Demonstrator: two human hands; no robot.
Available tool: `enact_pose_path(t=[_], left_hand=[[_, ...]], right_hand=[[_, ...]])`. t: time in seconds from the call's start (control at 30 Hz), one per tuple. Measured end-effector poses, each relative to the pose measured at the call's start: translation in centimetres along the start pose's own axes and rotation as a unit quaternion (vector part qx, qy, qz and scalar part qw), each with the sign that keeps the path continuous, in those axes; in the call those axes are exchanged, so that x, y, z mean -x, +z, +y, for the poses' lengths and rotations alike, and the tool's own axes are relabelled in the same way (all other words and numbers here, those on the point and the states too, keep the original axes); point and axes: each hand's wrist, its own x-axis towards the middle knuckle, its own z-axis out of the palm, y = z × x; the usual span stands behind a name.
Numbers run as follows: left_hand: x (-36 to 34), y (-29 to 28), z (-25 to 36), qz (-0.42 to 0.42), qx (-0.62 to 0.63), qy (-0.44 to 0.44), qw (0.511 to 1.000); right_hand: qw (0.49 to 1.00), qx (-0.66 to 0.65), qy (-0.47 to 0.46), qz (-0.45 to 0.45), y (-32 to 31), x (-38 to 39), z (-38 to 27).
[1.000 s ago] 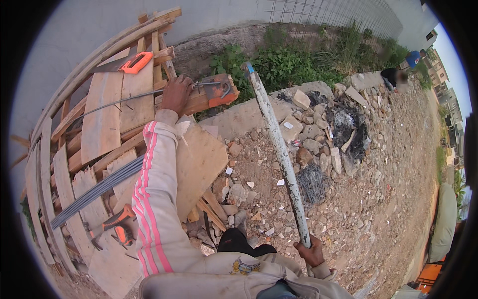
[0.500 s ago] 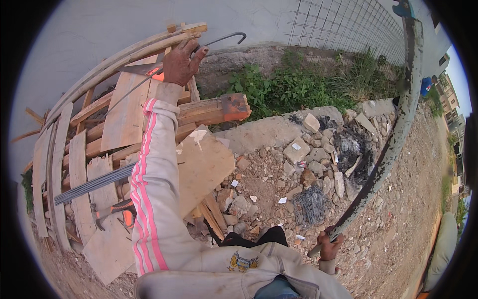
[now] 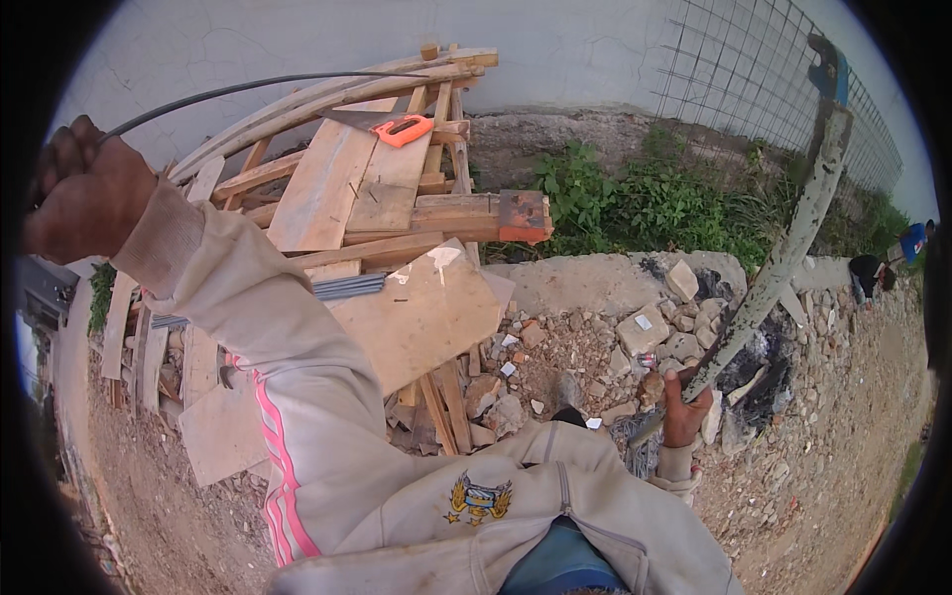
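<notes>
My left hand (image 3: pixel 89 193) is raised at the far left, its fingers closed on a thin dark metal rod (image 3: pixel 248 87). The rod runs right from the fist, past the grey wall, to above the wood pile. Low on the right, my right hand (image 3: pixel 684 416) grips the lower part of a long metal pipe (image 3: pixel 783 253) with flaking pale paint. This pipe slants up and away to the right, with a blue notched piece (image 3: pixel 829 71) at its far end. An orange-handled hand saw (image 3: pixel 401 130) lies on the boards, apart from both hands.
Planks and beams (image 3: pixel 416 213) are piled against the wall, with a bundle of grey rods (image 3: pixel 347 286) beside a plywood sheet (image 3: pixel 426 322). Rubble (image 3: pixel 645 332) and burnt debris cover the ground at right. Wire mesh (image 3: pixel 729 69) leans on the wall behind green weeds (image 3: pixel 635 193).
My left hand has moved from above the wood pile to the far left, with the rod in it. The view has turned left. My right hand still grips the pipe.
</notes>
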Motion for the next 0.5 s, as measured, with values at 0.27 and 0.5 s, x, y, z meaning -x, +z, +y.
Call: enact_pose_path(t=[0.27,0.5], left_hand=[[18.6,-9.1,-4.6,-0.002,0.152,-0.394,0.907],[34.2,-12.6,-12.5,0.231,0.037,-0.515,0.824]], right_hand=[[0.977,0.079,-0.169,-0.100,5.6,-16.2,3.5],[0.942,0.037,-0.025,-0.333,4.3,-22.2,7.7]])
